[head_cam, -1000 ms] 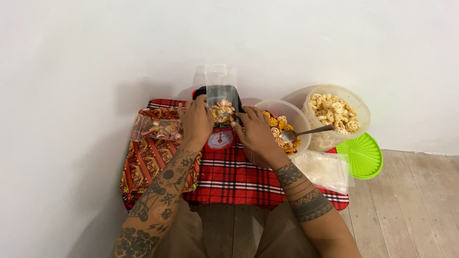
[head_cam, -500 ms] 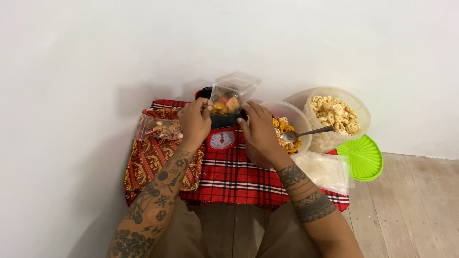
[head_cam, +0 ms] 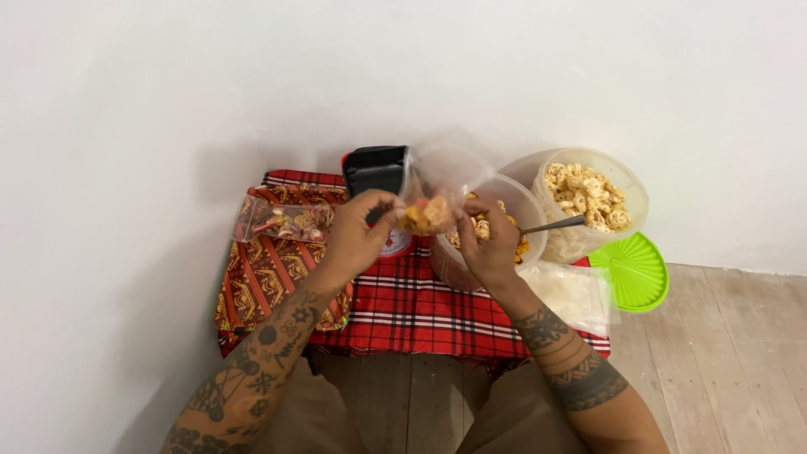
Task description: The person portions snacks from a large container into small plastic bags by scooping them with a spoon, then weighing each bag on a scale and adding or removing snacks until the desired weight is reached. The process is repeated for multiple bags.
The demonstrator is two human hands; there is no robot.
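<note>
Hands meet over the middle of the low worktop [head_cam: 395, 307], which is draped in a red plaid cloth. The left hand [head_cam: 357, 235] is closed around the lower edge of a clear plastic bag [head_cam: 437, 185] that has a clump of orange snack pieces at its bottom, and the right hand [head_cam: 487, 240] pinches the same bag from its 3 o'clock side, fingers curled shut on the film. The bag hangs above a small red kitchen scale with a black tray [head_cam: 376, 168], just at 9 o'clock of a clear bowl [head_cam: 530, 210] of mixed snacks with a spoon [head_cam: 555, 224] resting in it. At 2 o'clock stands a larger tub [head_cam: 630, 189] of pale crackers, with a green lid [head_cam: 635, 271] on the floor beside it. A filled packet [head_cam: 282, 220] lies at 9 o'clock on a patterned orange cloth [head_cam: 261, 282]. A stack of empty bags [head_cam: 576, 290] lies at 4 o'clock.
</note>
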